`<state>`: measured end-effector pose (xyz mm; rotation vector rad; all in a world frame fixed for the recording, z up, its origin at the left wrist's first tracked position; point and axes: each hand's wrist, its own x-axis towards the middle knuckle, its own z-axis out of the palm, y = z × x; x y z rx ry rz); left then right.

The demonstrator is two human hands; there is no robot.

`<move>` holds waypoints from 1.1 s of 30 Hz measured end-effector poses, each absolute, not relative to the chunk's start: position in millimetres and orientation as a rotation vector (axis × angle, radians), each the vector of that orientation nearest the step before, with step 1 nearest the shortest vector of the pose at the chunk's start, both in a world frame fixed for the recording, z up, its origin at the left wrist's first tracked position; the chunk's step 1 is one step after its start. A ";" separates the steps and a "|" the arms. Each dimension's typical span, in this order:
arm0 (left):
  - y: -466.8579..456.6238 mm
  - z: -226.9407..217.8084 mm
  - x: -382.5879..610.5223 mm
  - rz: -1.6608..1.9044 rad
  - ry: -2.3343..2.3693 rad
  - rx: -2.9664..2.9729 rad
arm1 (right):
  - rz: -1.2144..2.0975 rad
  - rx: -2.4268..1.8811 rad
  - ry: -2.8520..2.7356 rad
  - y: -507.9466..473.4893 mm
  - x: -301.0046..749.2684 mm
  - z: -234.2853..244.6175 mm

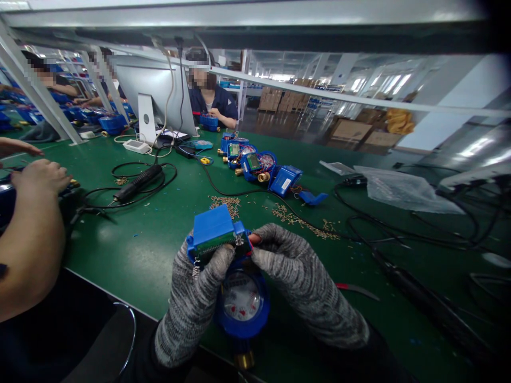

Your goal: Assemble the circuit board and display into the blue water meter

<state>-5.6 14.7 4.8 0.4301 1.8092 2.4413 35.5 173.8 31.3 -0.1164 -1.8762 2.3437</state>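
My left hand (195, 298), in a grey knitted glove, is closed round a blue plastic housing (213, 223) with a green circuit board (211, 247) along its near side. The left thumb presses on the board's edge. A coiled wire hangs from the housing's left corner. My right hand (287, 260), gloved likewise, pinches at the housing's right end; a bit of red shows by the fingertips, but what they grip is hidden. Just below the housing is a blue water meter (242, 298) with a round white dial and a brass end (244, 359).
Several blue meters (255, 162) stand behind on the green bench (167, 234). Small screws (303, 221) lie scattered before them. Black cables and an electric screwdriver (139, 182) lie at left, a red-handled tool (355, 290) at right. A co-worker's arm (35, 229) reaches in from the left.
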 end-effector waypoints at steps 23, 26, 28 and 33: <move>1.6 20.3 -20.6 2.291 1.387 0.481 | 1.797 0.230 -2.175 189.0 31.3 45.7; -2.1 18.8 -24.9 2.223 1.278 0.455 | 1.433 0.478 -2.311 195.7 31.8 50.3; -4.3 16.9 -26.6 2.225 1.298 0.472 | 1.363 0.603 -2.334 198.4 31.1 52.6; -5.8 19.3 -27.5 2.237 1.382 0.617 | 1.349 0.720 -2.319 202.0 25.9 55.1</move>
